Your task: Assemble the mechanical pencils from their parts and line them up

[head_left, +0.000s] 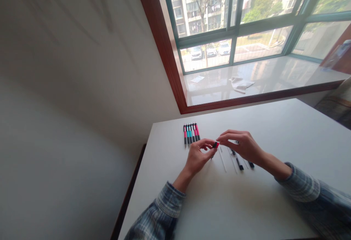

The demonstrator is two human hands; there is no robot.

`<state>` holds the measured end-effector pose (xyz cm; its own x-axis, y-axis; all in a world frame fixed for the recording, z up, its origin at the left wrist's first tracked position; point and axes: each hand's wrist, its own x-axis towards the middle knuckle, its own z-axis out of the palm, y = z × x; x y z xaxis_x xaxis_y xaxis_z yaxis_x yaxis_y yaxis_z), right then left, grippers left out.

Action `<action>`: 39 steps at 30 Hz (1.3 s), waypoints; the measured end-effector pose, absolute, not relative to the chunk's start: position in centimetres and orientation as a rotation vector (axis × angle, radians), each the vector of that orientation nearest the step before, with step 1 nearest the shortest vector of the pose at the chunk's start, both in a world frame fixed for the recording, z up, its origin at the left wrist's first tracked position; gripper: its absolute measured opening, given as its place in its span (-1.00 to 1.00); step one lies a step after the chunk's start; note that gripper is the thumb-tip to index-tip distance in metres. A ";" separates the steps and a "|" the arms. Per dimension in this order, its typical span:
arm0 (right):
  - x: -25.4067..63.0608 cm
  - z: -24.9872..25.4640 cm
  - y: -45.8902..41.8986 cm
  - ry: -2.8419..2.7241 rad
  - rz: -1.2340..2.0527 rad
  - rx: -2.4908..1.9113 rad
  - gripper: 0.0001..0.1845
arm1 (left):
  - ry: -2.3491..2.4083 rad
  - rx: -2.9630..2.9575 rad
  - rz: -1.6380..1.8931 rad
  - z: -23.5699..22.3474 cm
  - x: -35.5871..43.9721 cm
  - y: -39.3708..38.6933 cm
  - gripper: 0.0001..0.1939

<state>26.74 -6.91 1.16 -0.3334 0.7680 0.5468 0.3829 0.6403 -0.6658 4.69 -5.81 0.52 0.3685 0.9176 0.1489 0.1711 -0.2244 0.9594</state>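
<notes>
My left hand (196, 158) pinches a small red-and-black pen part (215, 145) at its fingertips. My right hand (241, 146) comes in from the other side, with its thumb and forefinger closed on the same part's red end. Several assembled pens with pink, teal and black barrels (191, 134) lie side by side just beyond my left hand. Thin white pen refills (222, 158) lie on the white table (274, 123) below my right fingers. Black pen parts (240, 164) lie under my right hand.
The table's left edge meets a pale wall (68, 123). Beyond the far edge is a polished window sill (263, 82) with a crumpled white cloth (241, 84) on it, inside a wood-framed window (167, 42). A fabric-covered object (336, 102) stands at the right.
</notes>
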 end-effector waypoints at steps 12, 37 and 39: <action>26.6 1.5 -7.2 -1.942 0.512 -0.979 -0.75 | 0.951 1.625 0.969 0.8 4.7 -5.8 -0.80; 25.2 -0.3 -8.1 -2.550 0.412 -1.250 -0.85 | 1.112 1.437 1.265 0.5 1.9 -3.2 -0.75; 25.1 -0.3 -8.2 -2.571 0.419 -1.215 -0.84 | 1.130 1.436 1.275 0.4 2.0 -3.1 -0.76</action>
<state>25.12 -8.21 -0.35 -0.6132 0.7815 0.1152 0.7045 0.6070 -0.3678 2.01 -3.09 0.42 0.0582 0.9795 0.1927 0.0738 -0.1967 0.9777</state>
